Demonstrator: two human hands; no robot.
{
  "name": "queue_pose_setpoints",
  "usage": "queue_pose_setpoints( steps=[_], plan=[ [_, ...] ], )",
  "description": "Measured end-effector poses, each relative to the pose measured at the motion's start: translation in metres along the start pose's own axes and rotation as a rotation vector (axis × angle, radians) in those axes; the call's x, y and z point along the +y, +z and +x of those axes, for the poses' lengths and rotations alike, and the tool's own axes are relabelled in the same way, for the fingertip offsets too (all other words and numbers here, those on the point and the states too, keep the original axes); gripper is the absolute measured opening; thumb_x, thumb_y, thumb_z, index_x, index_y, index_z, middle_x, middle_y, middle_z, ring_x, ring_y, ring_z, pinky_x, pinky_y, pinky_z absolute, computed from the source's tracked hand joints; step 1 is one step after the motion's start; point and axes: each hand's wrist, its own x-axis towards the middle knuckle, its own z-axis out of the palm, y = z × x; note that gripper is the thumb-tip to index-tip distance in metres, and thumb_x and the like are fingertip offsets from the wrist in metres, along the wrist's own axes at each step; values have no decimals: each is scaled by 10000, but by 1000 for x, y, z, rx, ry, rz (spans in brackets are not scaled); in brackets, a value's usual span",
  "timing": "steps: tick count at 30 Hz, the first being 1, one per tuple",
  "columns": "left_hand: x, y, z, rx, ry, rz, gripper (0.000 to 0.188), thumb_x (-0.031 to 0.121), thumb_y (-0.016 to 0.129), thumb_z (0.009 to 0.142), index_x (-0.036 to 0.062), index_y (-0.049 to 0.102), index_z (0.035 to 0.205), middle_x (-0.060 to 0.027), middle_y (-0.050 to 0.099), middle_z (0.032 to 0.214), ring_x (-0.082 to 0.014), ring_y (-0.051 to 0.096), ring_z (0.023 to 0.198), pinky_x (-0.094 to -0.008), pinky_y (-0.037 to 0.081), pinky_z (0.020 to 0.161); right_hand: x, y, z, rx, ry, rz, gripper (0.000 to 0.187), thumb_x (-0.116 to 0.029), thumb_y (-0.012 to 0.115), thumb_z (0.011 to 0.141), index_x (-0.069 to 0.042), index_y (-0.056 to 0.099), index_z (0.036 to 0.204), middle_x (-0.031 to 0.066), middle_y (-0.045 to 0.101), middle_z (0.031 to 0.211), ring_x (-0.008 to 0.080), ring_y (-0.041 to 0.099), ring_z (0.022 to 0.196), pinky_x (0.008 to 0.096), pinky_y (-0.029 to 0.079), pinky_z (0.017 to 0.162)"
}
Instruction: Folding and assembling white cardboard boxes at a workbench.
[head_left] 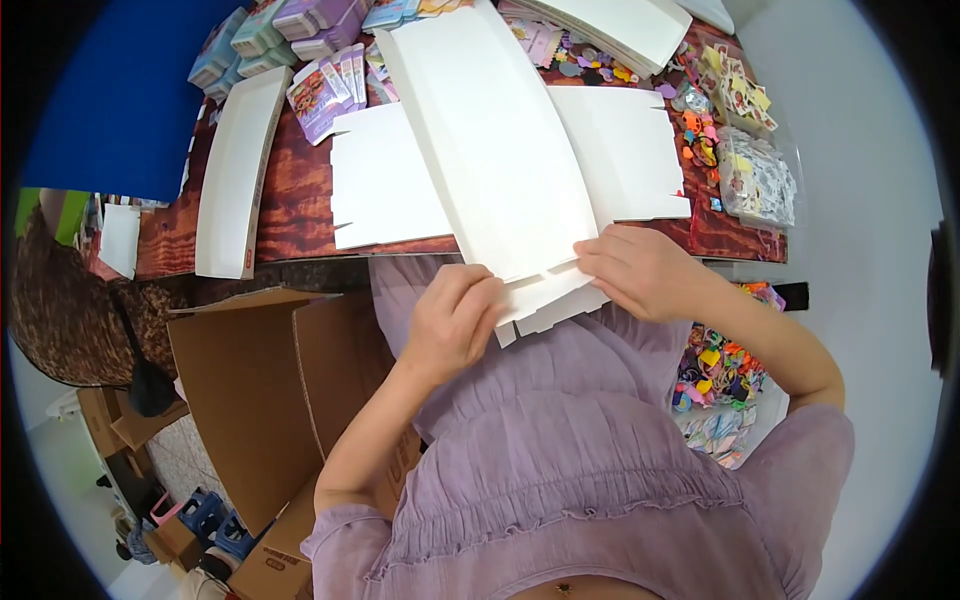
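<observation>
A long white cardboard box (pixel 505 150) with raised side walls slants away from me across the table, its near end sticking out past the edge over my lap. My left hand (pixel 462 312) pinches the left corner of that near end. At the right corner, my right hand (pixel 640 268) grips the wall with bent fingers. Between the hands the end flap (pixel 548 290) stands partly folded, with slotted tabs hanging below it. Under the box lies a flat white cardboard blank (pixel 385 180), showing on both sides. A folded white tray (pixel 232 180) rests farther left.
Stacked white cardboard (pixel 620 30) lies at the back right, near plastic boxes of small pieces (pixel 755 180). Purple printed packs (pixel 325 95) and pastel stacks (pixel 270 35) fill the back left. A large open carton (pixel 240 400) stands left of my lap; colourful trinkets (pixel 715 370) sit at my right.
</observation>
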Motion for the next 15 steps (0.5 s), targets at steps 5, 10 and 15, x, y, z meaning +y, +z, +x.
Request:
queue_pose_setpoints(
  steps=[5,10,15],
  plan=[
    [11,6,-4,-17,2,38,319,30,766,807,-8,654,1103,-168,636,1116,-356,630,948,-424,535,799,6,19,2,153,127,76,204,-68,687,892,10,617,1067,151,644,929,332,629,828,436,518,737],
    [7,14,-7,2,5,88,301,-3,758,815,-9,658,1100,-162,650,1116,-336,640,930,-403,536,774,5,19,6,179,109,97,164,-84,684,902,-14,625,1038,134,612,859,325,619,797,426,498,702],
    [7,21,-5,77,-104,8,208,-43,719,844,-16,650,1039,-143,642,1101,-309,649,797,-394,534,701,8,25,11,187,224,225,136,-127,674,921,-37,636,1016,128,598,827,322,614,773,419,482,685]
  ],
)
